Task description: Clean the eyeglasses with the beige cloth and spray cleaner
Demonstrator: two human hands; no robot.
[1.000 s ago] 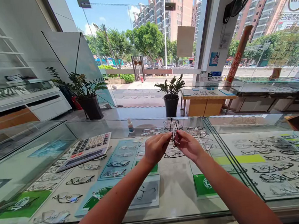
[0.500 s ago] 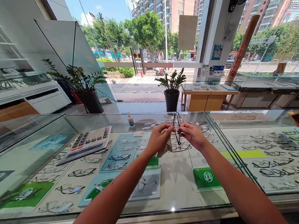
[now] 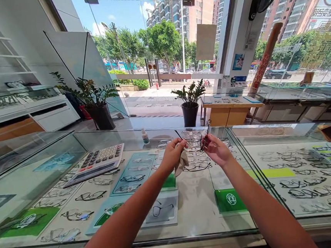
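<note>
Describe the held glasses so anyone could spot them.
Start at the glass display counter filling the foreground. Above its middle, the right hand holds dark-framed eyeglasses, beside a beige cloth in the left hand. Unlike the pairs lying below, this one is held up.

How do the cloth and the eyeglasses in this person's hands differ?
The cloth is beige, the eyeglasses dark-framed. The cloth hangs in soft folds; the eyeglasses have a thin, stiff-looking frame. The cloth is in the left hand; the right hand holds the eyeglasses. Both are held above the glass display counter.
</note>
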